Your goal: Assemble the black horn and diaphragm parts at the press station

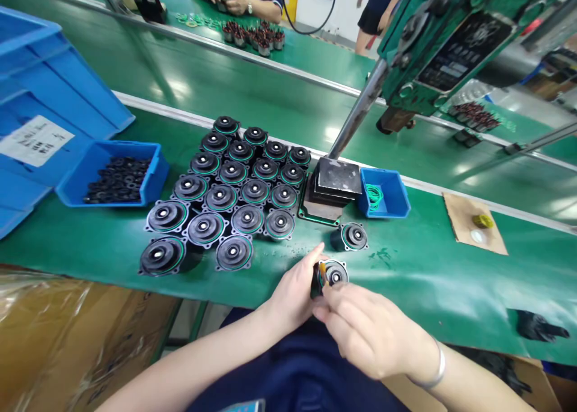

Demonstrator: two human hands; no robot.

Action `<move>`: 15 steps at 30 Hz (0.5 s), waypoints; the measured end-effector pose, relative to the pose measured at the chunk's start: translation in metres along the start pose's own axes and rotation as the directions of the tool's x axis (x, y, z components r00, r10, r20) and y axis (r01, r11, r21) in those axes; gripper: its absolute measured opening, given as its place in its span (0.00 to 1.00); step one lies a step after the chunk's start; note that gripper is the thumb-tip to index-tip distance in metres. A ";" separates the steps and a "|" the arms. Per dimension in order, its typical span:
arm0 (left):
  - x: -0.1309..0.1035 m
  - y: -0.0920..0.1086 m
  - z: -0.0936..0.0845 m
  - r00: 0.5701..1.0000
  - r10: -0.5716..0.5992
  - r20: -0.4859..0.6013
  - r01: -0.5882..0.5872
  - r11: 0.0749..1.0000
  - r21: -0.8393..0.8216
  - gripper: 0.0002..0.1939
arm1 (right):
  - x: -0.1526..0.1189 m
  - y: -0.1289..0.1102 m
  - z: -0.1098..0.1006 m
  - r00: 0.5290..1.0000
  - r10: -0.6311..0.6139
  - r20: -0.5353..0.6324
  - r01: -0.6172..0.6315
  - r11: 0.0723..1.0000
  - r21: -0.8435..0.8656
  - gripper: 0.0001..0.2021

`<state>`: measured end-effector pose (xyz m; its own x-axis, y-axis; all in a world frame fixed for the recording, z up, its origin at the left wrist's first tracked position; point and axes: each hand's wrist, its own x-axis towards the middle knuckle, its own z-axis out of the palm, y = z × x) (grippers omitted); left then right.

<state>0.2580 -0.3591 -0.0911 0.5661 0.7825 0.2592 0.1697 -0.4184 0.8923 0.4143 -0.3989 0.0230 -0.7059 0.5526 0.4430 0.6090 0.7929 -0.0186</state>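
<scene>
My left hand [294, 289] is wrapped round the side of a black round motor housing [337, 272] with a pale centre shaft, close to the table's front edge. In my right hand [367, 328] is a small brush [323, 272], pinched between the fingers; its amber tip is at the left part of the housing's rim. The fingers hide most of the brush handle. Just beyond my hands stands another black housing [354, 236] with a green sealing ring. To the left, several similar housings [234, 252] stand in rows, many with green rings.
A green press [433, 57] rises over its metal block [336, 177]. Blue bins hold green rings [375, 195] and black parts [118, 180]. Cardboard [469, 219] carries a small yellow pot [483, 221]. A black glove [538, 326] lies right. A large blue crate [58, 93] stands left; two people are across the line.
</scene>
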 end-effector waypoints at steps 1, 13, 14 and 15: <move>0.000 -0.001 0.000 1.000 -0.009 -0.001 0.009 1.000 -0.001 0.44 | 0.002 -0.003 -0.001 1.000 -0.012 0.010 0.012 1.000 -0.008 0.06; 0.011 0.008 -0.013 0.993 -0.072 0.090 0.071 0.997 0.008 0.51 | -0.025 0.001 -0.031 0.950 -0.066 0.305 0.082 0.996 -0.040 0.10; 0.013 0.009 -0.015 0.992 -0.076 0.104 0.075 0.997 0.015 0.51 | -0.026 0.004 -0.032 0.951 -0.067 0.302 0.086 0.995 -0.051 0.11; 0.014 0.011 -0.016 0.990 -0.081 0.116 0.079 0.997 0.022 0.51 | -0.027 0.006 -0.035 0.956 -0.066 0.284 0.087 0.994 -0.062 0.11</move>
<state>0.2548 -0.3452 -0.0720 0.6401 0.7551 0.1419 0.2316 -0.3657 0.9015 0.4495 -0.4180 0.0420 -0.8180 0.5495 0.1700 0.5668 0.8203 0.0759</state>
